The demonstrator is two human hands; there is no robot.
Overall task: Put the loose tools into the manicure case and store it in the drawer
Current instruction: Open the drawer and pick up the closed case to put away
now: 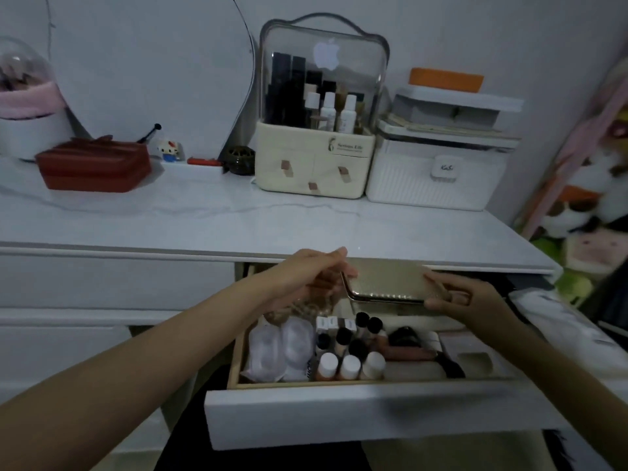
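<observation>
Holding the closed manicure case (384, 283) level above the rear part of the open drawer (373, 413), just below the front edge of the white tabletop (238, 226); left hand (306, 283) with fingers curled and clamped on the case's left end, right hand (465, 297) with fingers closed on its right end. Case gold-toned, textured, with a shiny rim. Drawer pulled out from a white desk front, packed with small white-capped bottles (350, 367), dark-capped bottles (368, 322), clear plastic packets (282, 351) at left and a dark brush-like item at right, blurred. Tabletop pale with faint veining, bare across its near half. Along the back wall, left to right: a domed pink-and-white holder (27, 96), a red box (93, 168), a small cat figurine (171, 150), a dark round pot (240, 161), a cream cosmetic organiser (316, 171) with clear handled lid and bottles inside, and a white ribbed storage box (431, 175) stacked with trays and an orange item. Wall plain and pale; room dim. Plush toys (584, 205) piled at far right.
</observation>
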